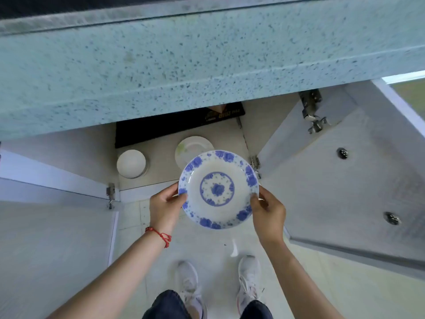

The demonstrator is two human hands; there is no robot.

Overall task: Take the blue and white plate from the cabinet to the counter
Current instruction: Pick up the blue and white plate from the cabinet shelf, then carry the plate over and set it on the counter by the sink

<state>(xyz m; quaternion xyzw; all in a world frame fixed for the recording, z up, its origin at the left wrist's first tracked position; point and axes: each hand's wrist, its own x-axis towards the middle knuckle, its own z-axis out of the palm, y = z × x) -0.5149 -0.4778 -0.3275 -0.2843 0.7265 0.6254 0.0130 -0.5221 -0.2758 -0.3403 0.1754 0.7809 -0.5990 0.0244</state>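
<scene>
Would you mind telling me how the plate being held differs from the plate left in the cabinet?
The held plate carries blue flowers on rim and centre; the cabinet plate is pale, with a faint green mark. The held plate is gripped at its edges by the left hand and right hand; the cabinet plate rests on the shelf, partly hidden. Both are round.

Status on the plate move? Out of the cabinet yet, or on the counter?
Done: the plate is out of the open cabinet, where a white bowl and another plate remain.
In hand: the left hand and right hand grip opposite rims, holding it level in front of the cabinet, below the counter.
Left: lift it and set it on the counter.
</scene>
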